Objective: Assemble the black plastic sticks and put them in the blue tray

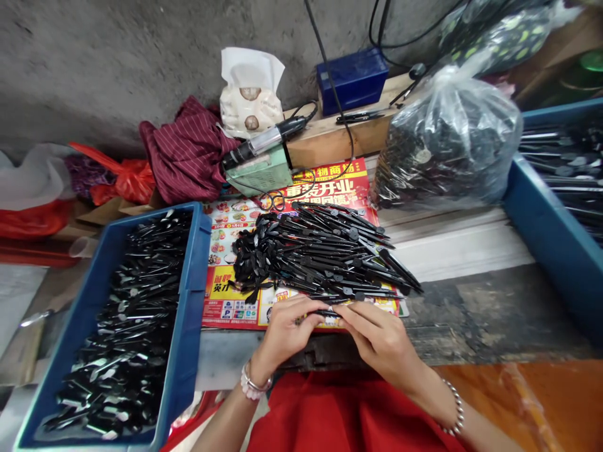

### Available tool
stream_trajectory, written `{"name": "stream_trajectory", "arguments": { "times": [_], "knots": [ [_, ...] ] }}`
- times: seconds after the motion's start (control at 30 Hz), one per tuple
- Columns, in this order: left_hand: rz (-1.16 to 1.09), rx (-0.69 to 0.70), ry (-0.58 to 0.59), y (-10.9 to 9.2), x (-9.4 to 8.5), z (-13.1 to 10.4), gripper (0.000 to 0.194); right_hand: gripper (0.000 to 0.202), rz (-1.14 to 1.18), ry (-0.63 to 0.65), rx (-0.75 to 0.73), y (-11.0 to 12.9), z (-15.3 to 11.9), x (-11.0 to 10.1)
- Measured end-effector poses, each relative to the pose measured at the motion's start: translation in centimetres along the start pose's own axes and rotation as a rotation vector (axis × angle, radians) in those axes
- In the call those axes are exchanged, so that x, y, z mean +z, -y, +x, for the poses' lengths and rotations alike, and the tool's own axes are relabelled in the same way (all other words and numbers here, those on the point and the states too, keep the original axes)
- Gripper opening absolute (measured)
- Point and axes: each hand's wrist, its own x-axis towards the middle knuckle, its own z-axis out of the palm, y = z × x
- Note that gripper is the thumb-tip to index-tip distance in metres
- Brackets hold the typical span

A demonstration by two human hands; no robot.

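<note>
Red cloth [348,414] across my lap, nearest. A bead bracelet on each wrist.

My left hand [285,333] and right hand [379,339] meet at the table's [471,314] near edge. Fingers of both curl narrow and pinch one thin black strip [325,312] between them, left at one end, right at the other. The strip lies level, just at the near edge of the red flyer [235,301].

Just beyond my fingertips: a loose pile of black strips [320,251] on the flyer, long ends fanned to the right, round heads bunched to the left. The pile nearly touches the held strip.

To my left, a blue crate [188,314] packed with more of the same black pieces, its right wall beside the flyer.

To my right, the corner of a second blue bin [546,238], also holding dark strips.

Farther back: a clear plastic bag [452,138] stuffed with black parts, on a pale board. A grey-handled tool [264,144] with a cord lies on a green block. Behind that, a maroon striped cloth [188,150], a white paper bag [249,94], a dark blue box [353,78] with cables, then the grey wall [117,56].
</note>
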Motion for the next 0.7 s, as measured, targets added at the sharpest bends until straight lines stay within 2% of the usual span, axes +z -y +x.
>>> {"name": "stream_trajectory", "arguments": {
  "times": [0.13, 0.3, 0.4, 0.47, 0.57, 0.63, 0.7],
  "knots": [
    [-0.097, -0.125, 0.012, -0.4, -0.2, 0.1, 0.016, 0.022, 0.083, 0.017, 0.055, -0.1, 0.0, 0.0],
    [-0.475, -0.41, -0.064, -1.8, 0.8, -0.1, 0.016, 0.017, 0.215, -0.01, 0.167, 0.3, 0.2, -0.2],
    [-0.525, -0.454, -0.123, -2.4, 1.4, -0.4, 0.011, 0.016, 0.198, -0.009, 0.129, 0.3, -0.2, -0.1],
    [-0.53, -0.455, -0.158, -2.8, 0.8, -0.4, 0.011, 0.018, 0.191, 0.016, 0.087, 0.0, -0.5, 0.0],
    [-0.584, -0.462, -0.205, -3.8, -2.3, -0.4, 0.012, 0.023, 0.171, 0.083, 0.041, -0.8, -0.8, 0.2],
    [-0.479, -0.436, -0.268, -4.6, -6.0, -0.4, 0.011, 0.026, 0.148, 0.121, 0.024, -1.3, -1.1, 0.1],
    [-0.2, -0.361, -0.376, -4.9, -10.7, -0.2, 0.01, 0.028, 0.135, 0.131, 0.031, -2.1, -1.7, -0.3]
  ]
}}
